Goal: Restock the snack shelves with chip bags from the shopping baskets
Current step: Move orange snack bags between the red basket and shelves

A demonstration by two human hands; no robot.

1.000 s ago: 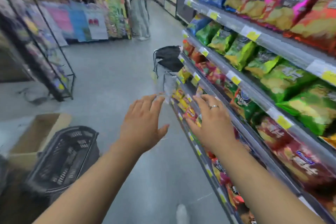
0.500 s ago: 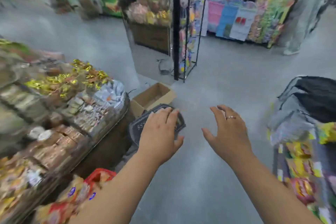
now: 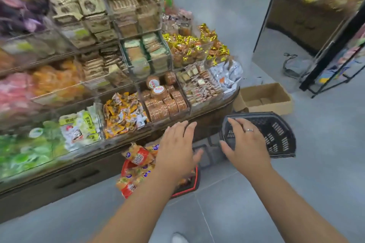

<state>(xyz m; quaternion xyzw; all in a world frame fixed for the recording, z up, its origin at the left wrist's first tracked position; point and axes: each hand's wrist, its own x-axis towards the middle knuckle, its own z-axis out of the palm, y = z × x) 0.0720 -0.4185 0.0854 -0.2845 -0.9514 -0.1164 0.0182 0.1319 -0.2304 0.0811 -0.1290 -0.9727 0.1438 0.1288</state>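
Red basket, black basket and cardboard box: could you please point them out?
red basket [image 3: 124,166]: head view, left rim.
black basket [image 3: 280,138]: head view, slotted wall.
cardboard box [image 3: 276,107]: head view, front wall.

Two open hands, left [image 3: 177,150] and right [image 3: 245,144], reach over a red basket [image 3: 192,185] of chip bags [image 3: 138,157] and a black basket [image 3: 276,134].

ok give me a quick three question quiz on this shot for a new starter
1. True or false: the red basket holds chip bags.
2. What stands on the floor behind the black basket? A cardboard box B stool C trolley
3. Fill in: the left hand and right hand grip ____.
Key: 1 true; 2 A; 3 nothing
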